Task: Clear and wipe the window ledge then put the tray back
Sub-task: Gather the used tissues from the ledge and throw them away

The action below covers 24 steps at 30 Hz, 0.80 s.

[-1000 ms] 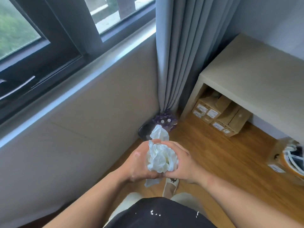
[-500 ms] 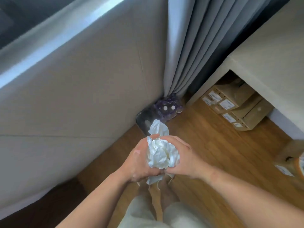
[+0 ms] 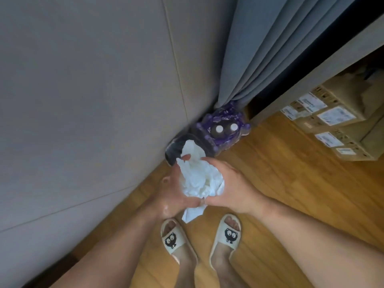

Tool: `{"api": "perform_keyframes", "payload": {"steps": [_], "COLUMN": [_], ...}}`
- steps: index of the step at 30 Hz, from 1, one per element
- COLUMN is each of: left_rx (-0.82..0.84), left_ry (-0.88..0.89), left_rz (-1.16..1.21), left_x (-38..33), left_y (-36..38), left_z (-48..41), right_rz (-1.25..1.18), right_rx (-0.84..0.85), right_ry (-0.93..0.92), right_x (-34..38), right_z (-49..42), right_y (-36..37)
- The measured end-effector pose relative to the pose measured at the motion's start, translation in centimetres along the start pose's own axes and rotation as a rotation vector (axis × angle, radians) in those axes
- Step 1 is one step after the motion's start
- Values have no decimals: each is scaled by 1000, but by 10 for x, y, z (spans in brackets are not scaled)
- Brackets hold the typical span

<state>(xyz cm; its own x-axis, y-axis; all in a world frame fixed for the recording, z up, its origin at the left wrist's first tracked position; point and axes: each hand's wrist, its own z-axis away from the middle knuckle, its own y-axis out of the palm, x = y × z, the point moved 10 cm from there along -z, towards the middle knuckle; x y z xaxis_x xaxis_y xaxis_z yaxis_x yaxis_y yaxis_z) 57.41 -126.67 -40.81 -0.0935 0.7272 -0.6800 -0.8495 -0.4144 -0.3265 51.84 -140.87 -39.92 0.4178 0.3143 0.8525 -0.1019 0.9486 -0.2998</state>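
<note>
The view has dropped from the window to the floor; the ledge and tray are now out of sight. Both the left hand [image 3: 176,190] and right hand [image 3: 230,186] stay cupped together, squeezing the tissue [image 3: 199,179] above the slippers [image 3: 229,233]. Wiping looks finished or paused.

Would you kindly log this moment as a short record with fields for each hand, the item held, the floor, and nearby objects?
left hand: cupped around the tissue wad from its left side
right hand: cupped around it from the right
held item: crumpled white tissue wad, one tail hanging below the hands
floor: wood planks
footwear: pale slippers with a cartoon face
nearby: purple bottle pack under the grey curtain; cardboard boxes under a shelf
window ledge: not in view
</note>
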Motion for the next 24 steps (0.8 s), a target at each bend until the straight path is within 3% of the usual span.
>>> {"api": "perform_keyframes", "payload": {"steps": [11, 16, 24], "left_rx": [-143, -220, -127], "left_ry": [-76, -23, 33], "left_rz": [-32, -51, -6], "left_x": [109, 121, 104], "left_y": [8, 5, 8], "left_z": [-127, -139, -136], "right_rz": [-3, -33, -60], "right_rx": [-56, -118, -142], "right_ry": [6, 96, 161], "right_x": [-130, -161, -164], "right_z": [-93, -94, -78], "right_y": [43, 54, 63]}}
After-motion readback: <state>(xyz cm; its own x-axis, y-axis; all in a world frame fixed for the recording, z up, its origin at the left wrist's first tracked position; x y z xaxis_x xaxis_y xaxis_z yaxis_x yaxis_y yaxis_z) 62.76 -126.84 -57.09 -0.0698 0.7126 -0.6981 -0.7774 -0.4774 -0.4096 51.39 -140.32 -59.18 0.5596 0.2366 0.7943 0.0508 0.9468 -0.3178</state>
